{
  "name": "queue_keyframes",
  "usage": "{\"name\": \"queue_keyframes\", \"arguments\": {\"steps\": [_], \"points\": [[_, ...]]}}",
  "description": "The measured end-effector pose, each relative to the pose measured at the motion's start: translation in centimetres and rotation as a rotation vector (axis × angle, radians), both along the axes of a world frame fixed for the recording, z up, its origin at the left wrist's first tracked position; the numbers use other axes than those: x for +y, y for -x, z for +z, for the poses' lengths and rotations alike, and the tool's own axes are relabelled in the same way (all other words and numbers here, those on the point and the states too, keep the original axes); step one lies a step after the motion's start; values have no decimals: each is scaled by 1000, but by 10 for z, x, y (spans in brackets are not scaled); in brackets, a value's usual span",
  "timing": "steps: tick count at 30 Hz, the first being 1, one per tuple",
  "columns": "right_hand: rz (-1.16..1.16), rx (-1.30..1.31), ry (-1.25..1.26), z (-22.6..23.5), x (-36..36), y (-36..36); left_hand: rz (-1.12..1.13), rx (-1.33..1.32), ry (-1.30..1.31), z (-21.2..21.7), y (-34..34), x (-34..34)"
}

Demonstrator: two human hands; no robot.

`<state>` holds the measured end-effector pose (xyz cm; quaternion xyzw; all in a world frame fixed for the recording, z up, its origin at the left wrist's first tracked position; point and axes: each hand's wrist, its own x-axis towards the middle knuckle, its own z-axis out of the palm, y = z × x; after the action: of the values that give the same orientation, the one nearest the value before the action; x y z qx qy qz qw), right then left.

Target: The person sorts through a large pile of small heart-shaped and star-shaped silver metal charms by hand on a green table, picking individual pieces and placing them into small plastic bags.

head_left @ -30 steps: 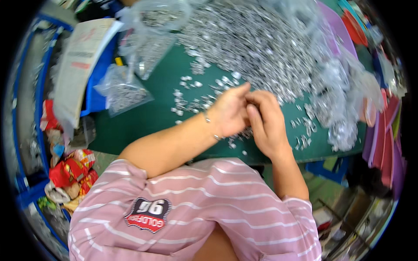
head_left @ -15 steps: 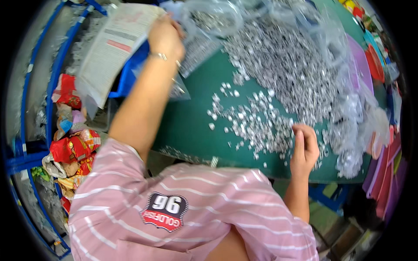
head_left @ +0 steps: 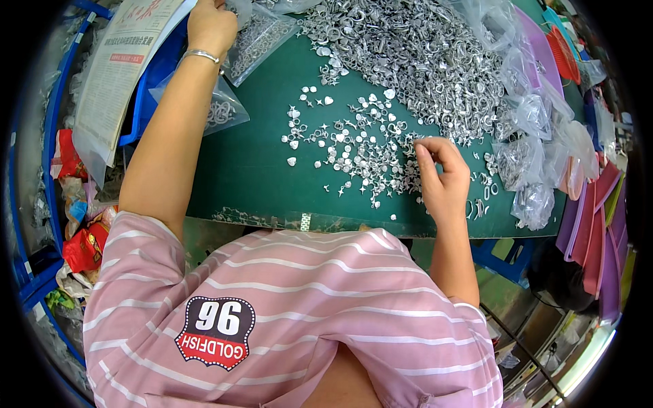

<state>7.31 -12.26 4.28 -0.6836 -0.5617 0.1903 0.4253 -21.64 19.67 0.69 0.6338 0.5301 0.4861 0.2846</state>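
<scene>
Small silver metal charms (head_left: 367,146), some heart-shaped and some star-shaped, lie loosely scattered on a green tabletop (head_left: 252,183). My right hand (head_left: 445,180) is at their right side, its thumb and forefinger pinched together. Whatever is between those fingertips is too small to make out. At the far left my left hand (head_left: 211,32) reaches beyond the top edge of the picture, so its fingertips are hidden. Just right of that hand lies a clear bag of silver rings (head_left: 262,46). Under the left forearm rests another clear bag of silver pieces (head_left: 224,109).
A large heap of silver pieces (head_left: 415,61) covers the far middle. Clear plastic bags (head_left: 534,149) line the right side, beside a purple basin (head_left: 537,47). Newspaper (head_left: 119,64) hangs over a blue bin (head_left: 146,92) at left. Blue shelving (head_left: 41,285) stands beyond.
The view has shifted, so the tabletop appears higher and further left. My left hand is now partly beyond the top edge. My right hand remains by the scattered charms, fingers still pinched.
</scene>
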Motion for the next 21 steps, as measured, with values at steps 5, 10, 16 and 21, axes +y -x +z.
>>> {"name": "queue_keyframes", "arguments": {"steps": [5, 10, 16, 21], "points": [[70, -288, -110, -9, 42, -4, -3, 141, 69, 25, -4, -28], [197, -625, -168, -22, 80, -7, -11, 86, -179, 44, -27, -73], [254, -687, -208, -26, 94, -12, -199, 89, -239, 59, -49, -140], [139, 531, 278, -2, 83, 5, -284, 113, -87, 40, -47, -161]]}}
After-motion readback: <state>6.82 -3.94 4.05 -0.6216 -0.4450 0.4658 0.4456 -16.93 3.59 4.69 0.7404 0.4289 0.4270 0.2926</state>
